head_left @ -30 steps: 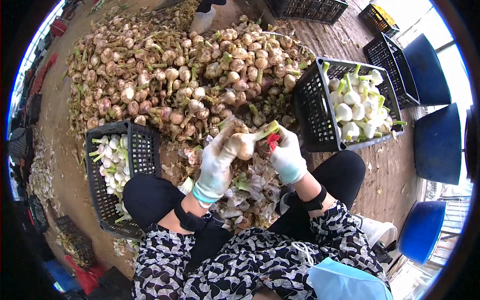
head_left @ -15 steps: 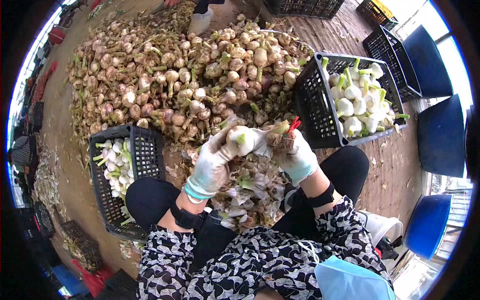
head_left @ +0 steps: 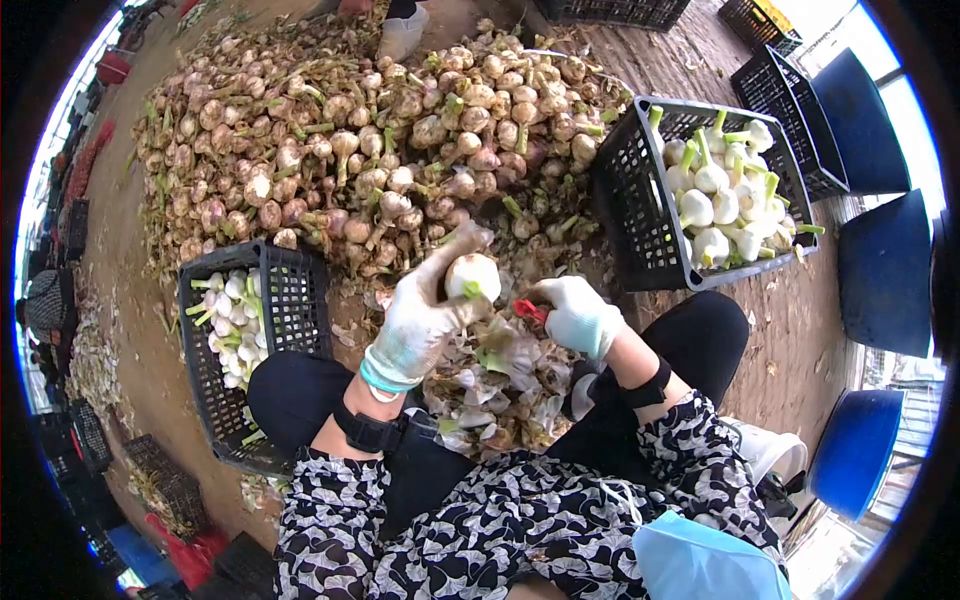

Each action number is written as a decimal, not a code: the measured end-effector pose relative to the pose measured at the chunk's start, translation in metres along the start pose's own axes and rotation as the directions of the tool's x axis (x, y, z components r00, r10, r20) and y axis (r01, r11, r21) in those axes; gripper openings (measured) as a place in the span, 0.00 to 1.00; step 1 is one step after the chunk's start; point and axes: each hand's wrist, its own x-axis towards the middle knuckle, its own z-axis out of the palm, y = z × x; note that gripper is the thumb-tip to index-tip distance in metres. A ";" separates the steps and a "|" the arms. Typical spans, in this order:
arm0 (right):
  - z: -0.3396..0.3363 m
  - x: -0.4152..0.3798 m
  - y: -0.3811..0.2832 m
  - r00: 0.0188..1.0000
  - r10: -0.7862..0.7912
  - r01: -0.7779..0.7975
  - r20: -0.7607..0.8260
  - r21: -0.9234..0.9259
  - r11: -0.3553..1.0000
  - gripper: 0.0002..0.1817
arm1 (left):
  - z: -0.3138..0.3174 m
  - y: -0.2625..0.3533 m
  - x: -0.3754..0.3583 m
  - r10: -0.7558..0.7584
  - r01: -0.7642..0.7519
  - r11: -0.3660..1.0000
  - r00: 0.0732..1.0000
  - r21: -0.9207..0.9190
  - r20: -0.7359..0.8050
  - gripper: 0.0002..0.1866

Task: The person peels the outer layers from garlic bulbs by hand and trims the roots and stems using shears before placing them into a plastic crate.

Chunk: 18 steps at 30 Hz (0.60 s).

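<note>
My left hand (head_left: 415, 318), in a soiled white glove, is closed round a peeled white garlic bulb (head_left: 472, 278) with a short green stem end turned toward me. To its right, a little lower, my gloved right hand (head_left: 580, 312) is closed on a small red object (head_left: 530, 311); its full shape is hidden by the fingers. The two hands are apart. Below them lies a heap of loose papery garlic skins (head_left: 500, 385) between my legs. Beyond them spreads a large pile of unpeeled, dirt-brown garlic (head_left: 330, 150).
A black crate (head_left: 640, 215) of white garlic stands at the right, and a smaller black crate (head_left: 300, 300) with more at the left. Blue tubs (head_left: 855, 450) line the far right. At the top, another person's boot (head_left: 403, 35) stands at the pile's edge.
My right hand has drawn away from the bulb and lower, and the brown clump beside it is gone from view. The bulb has turned in my left hand, showing a cleaner white side.
</note>
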 end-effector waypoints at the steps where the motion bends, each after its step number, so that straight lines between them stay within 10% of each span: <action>1: -0.001 -0.001 -0.004 0.998 0.053 -0.053 -0.024 -0.007 0.999 0.13 | 0.002 0.004 -0.001 0.073 -0.073 0.995 0.997 0.068 -0.008 0.37; 4: -0.008 0.009 0.008 0.989 0.144 -0.126 -0.034 0.324 0.938 0.21 | -0.001 0.006 0.000 0.195 -0.183 0.945 0.981 0.271 -0.018 0.35; 6: -0.001 0.015 0.009 0.989 0.101 0.010 -0.104 0.743 0.669 0.21 | -0.007 -0.004 0.003 0.058 -0.073 0.951 0.997 0.301 0.060 0.41; 8: -0.013 0.014 -0.017 0.984 0.145 -0.164 0.101 0.823 0.544 0.21 | -0.009 -0.013 0.005 0.130 -0.183 0.864 0.981 0.468 0.144 0.36; 9: -0.016 0.010 -0.031 0.999 0.027 0.004 -0.034 0.695 0.719 0.19 | -0.006 -0.011 0.003 0.078 -0.119 0.928 0.989 0.353 0.129 0.36; 12: -0.035 0.001 -0.035 0.964 0.055 -0.253 0.260 0.834 0.490 0.16 | -0.003 -0.011 -0.004 -0.002 -0.010 0.995 0.993 0.100 0.116 0.33; 16: -0.025 -0.003 -0.017 0.998 0.028 -0.062 0.058 0.980 0.188 0.17 | 0.001 0.000 -0.004 0.004 -0.004 1.000 0.999 0.020 0.045 0.32; 18: -0.024 -0.002 -0.021 0.980 0.160 -0.155 0.114 0.949 0.273 0.16 | 0.002 -0.008 -0.004 0.058 -0.056 0.997 0.998 0.051 -0.021 0.31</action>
